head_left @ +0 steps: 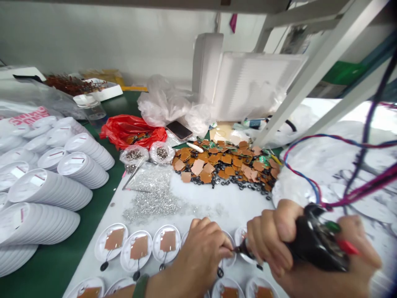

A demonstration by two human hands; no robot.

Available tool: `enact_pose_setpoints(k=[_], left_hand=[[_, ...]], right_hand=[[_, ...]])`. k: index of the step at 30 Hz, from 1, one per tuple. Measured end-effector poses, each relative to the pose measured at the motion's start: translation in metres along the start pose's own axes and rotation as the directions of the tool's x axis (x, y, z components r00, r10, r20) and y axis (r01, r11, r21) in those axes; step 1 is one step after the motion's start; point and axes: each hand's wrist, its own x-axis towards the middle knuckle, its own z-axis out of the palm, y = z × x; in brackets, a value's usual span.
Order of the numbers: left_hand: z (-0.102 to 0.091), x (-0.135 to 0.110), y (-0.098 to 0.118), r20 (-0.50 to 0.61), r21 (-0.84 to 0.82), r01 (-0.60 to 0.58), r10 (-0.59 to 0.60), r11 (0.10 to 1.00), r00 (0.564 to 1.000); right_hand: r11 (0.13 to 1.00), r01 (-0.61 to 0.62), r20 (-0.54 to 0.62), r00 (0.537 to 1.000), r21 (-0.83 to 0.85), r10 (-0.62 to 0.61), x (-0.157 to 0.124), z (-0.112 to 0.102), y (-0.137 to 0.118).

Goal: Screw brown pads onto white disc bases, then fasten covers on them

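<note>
Head camera shows the right hand (273, 236) wrapped around a black powered driver (319, 244), its tip just beside the fingertips of the left hand (204, 248), over a white dish (228, 261) on the pale worktop (245, 207); whether those fingertips pinch anything, I cannot tell. The driver looks stiff and fairly heavy, best gripped round its body; the dish seems light and slick, best steadied by its rim

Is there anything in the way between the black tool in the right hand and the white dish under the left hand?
Yes, partly: the left hand covers much of the white dish, its fingertips close to the tip of the black tool in the right hand. Nothing else visible blocks it.
</note>
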Motion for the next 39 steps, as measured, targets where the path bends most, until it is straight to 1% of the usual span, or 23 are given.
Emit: enact_pose_setpoints(k=[4, 6, 8, 10, 11, 12, 14, 16, 17, 19, 23, 25, 28, 31, 33, 35, 37, 39], left_hand=[[-0.007, 0.000, 0.005, 0.091, -0.227, 0.115, -0.096, 0.967, 0.991], [-0.012, 0.001, 0.007, 0.124, -0.261, 0.120, -0.090, 0.958, 0.988], [-0.013, -0.001, 0.005, 0.113, -0.165, 0.036, -0.017, 0.986, 0.993], [-0.009, -0.005, -0.002, 0.085, 0.026, -0.089, 0.087, 0.996, 0.993], [-0.005, -0.008, -0.006, 0.069, 0.133, -0.158, 0.150, 0.978, 0.986], [0.000, -0.012, -0.011, 0.050, 0.241, -0.223, 0.217, 0.945, 0.975], [0.010, -0.019, -0.020, 0.011, 0.436, -0.319, 0.349, 0.842, 0.937], [0.017, -0.024, -0.024, -0.004, 0.556, -0.357, 0.432, 0.750, 0.902], [0.018, -0.025, -0.025, -0.004, 0.583, -0.361, 0.447, 0.728, 0.895], [0.018, -0.025, -0.024, -0.007, 0.591, -0.361, 0.452, 0.721, 0.892], [0.014, -0.022, -0.019, -0.065, 0.571, -0.350, 0.466, 0.742, 0.882], [0.014, -0.021, -0.019, -0.071, 0.568, -0.352, 0.470, 0.744, 0.880], [0.015, -0.023, -0.023, -0.012, 0.576, -0.370, 0.461, 0.729, 0.888], [0.015, -0.024, -0.026, 0.078, 0.581, -0.397, 0.436, 0.711, 0.896], [0.015, -0.024, -0.027, 0.098, 0.578, -0.409, 0.437, 0.706, 0.894], [0.015, -0.023, -0.028, 0.067, 0.580, -0.413, 0.464, 0.702, 0.883], [0.015, -0.022, -0.027, 0.009, 0.585, -0.409, 0.498, 0.700, 0.867], [0.014, -0.021, -0.026, -0.017, 0.590, -0.405, 0.513, 0.698, 0.858]], right_hand=[[0.999, -0.003, -0.002, 1.000, 0.038, 0.003, 0.003, 0.003, -0.010], [0.998, -0.010, 0.017, 1.000, 0.057, 0.009, 0.002, 0.001, -0.011], [0.999, -0.035, 0.040, 0.999, 0.031, 0.034, 0.001, -0.003, -0.007], [0.998, -0.054, 0.046, 0.997, -0.023, 0.055, -0.001, -0.007, -0.001], [0.998, -0.052, 0.035, 0.998, -0.046, 0.054, 0.000, -0.008, 0.003], [0.997, -0.040, 0.015, 0.999, -0.060, 0.041, 0.000, -0.009, 0.008], [0.997, -0.014, -0.021, 1.000, -0.074, 0.012, 0.003, -0.009, 0.017], [0.997, 0.008, -0.043, 0.999, -0.073, -0.012, 0.006, -0.009, 0.024], [0.997, 0.012, -0.046, 0.999, -0.073, -0.015, 0.008, -0.008, 0.028], [0.997, 0.013, -0.053, 0.998, -0.077, -0.017, 0.010, -0.008, 0.033], [0.994, 0.004, -0.066, 0.998, -0.108, -0.011, 0.012, -0.009, 0.039], [0.994, -0.007, -0.065, 0.998, -0.112, 0.000, 0.012, -0.010, 0.041], [0.993, -0.006, -0.045, 0.999, -0.115, 0.001, 0.011, -0.012, 0.044], [0.993, 0.007, -0.010, 1.000, -0.115, -0.009, 0.012, -0.011, 0.047], [0.994, 0.009, 0.010, 1.000, -0.105, -0.008, 0.013, -0.010, 0.048], [0.995, -0.003, 0.019, 1.000, -0.101, 0.005, 0.014, -0.009, 0.044], [0.994, 0.000, 0.006, 1.000, -0.112, 0.001, 0.017, -0.007, 0.037], [0.989, 0.082, -0.053, 0.995, -0.124, -0.089, 0.023, -0.005, 0.027]])
